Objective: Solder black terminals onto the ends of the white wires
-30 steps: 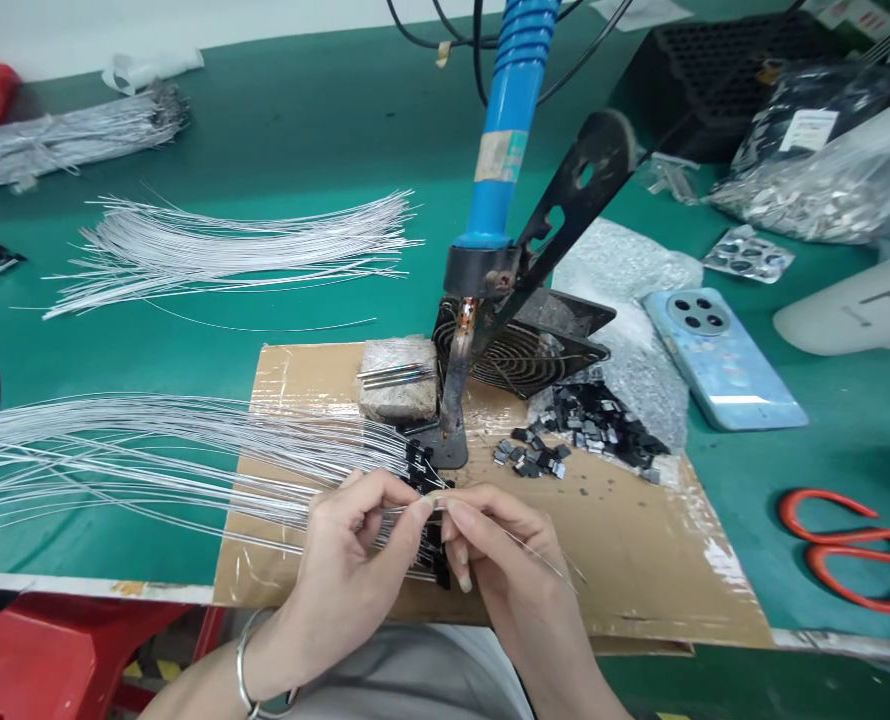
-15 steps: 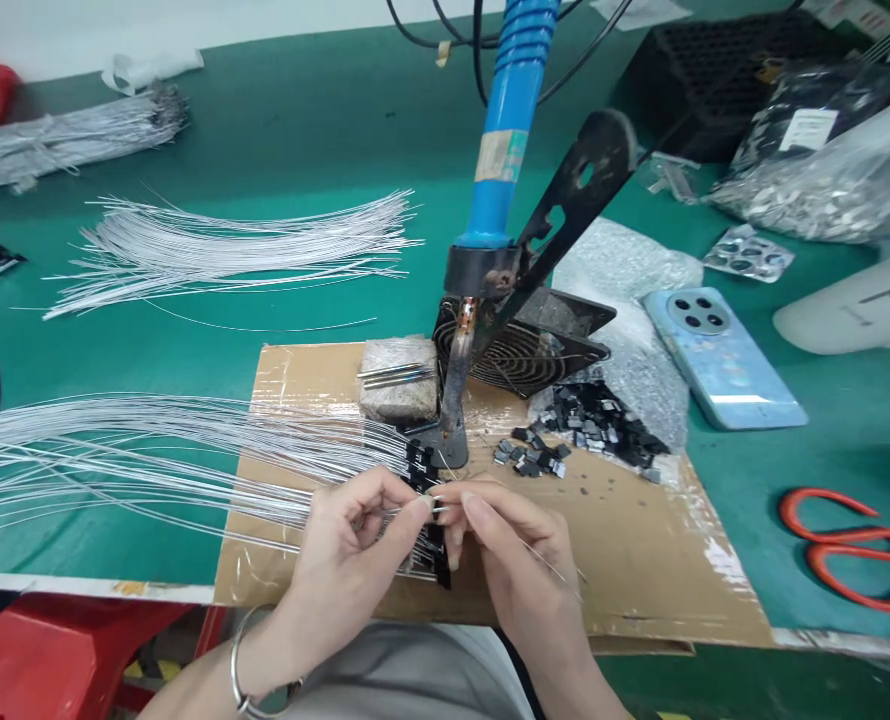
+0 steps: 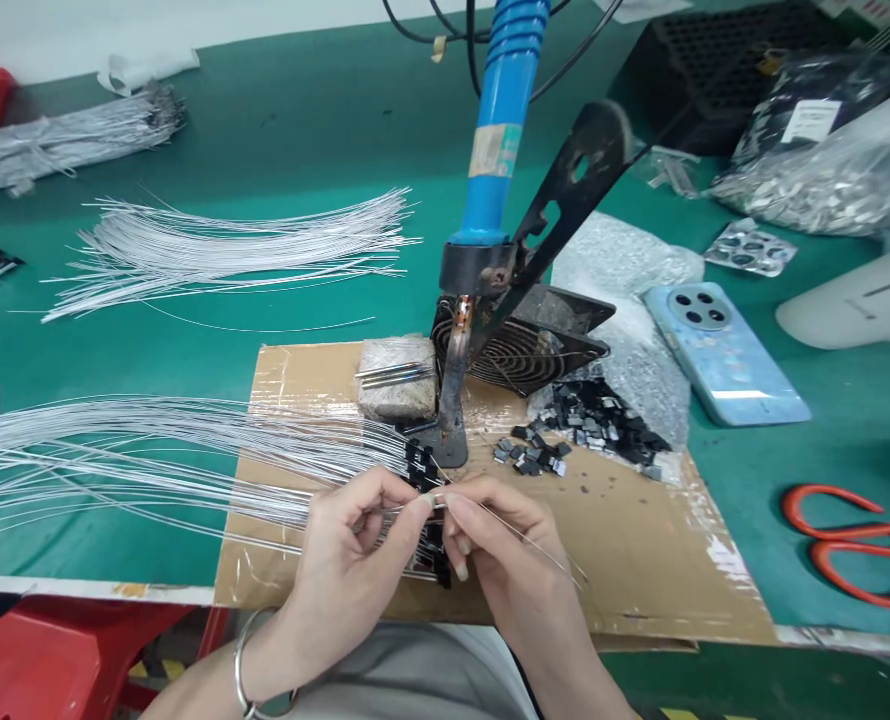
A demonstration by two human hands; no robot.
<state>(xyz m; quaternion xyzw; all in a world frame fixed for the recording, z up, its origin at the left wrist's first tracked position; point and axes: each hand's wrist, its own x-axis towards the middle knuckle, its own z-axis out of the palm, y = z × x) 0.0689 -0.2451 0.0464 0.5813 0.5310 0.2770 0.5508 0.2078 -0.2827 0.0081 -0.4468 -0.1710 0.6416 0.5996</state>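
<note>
My left hand (image 3: 366,570) is closed in a pinch near the front of the cardboard (image 3: 640,560), its fingertips on a thin white wire. Against those fingertips, my right hand (image 3: 516,565) pinches a thin wire (image 3: 539,548) whose tail runs out across the palm. What lies between the two pinches is small and partly hidden. Just behind and under the hands is a row of black connector pieces (image 3: 420,465), with many white wires (image 3: 190,425) running left from it. A blue-handled soldering iron (image 3: 490,190) stands tip down in front of my hands, held by a black bracket (image 3: 576,180).
Behind the iron tip sit a grey block (image 3: 396,375) with thin rods on it and a black fan (image 3: 524,355). Small black parts (image 3: 602,420) spill from bubble wrap (image 3: 625,270). At right lie a blue phone (image 3: 726,350) and red scissors (image 3: 857,545); another wire bundle (image 3: 242,245) lies behind.
My right fingertips have moved slightly left, closing up to my left fingertips. The thin wire in the right hand has shifted with them. My left hand stays nearly still.
</note>
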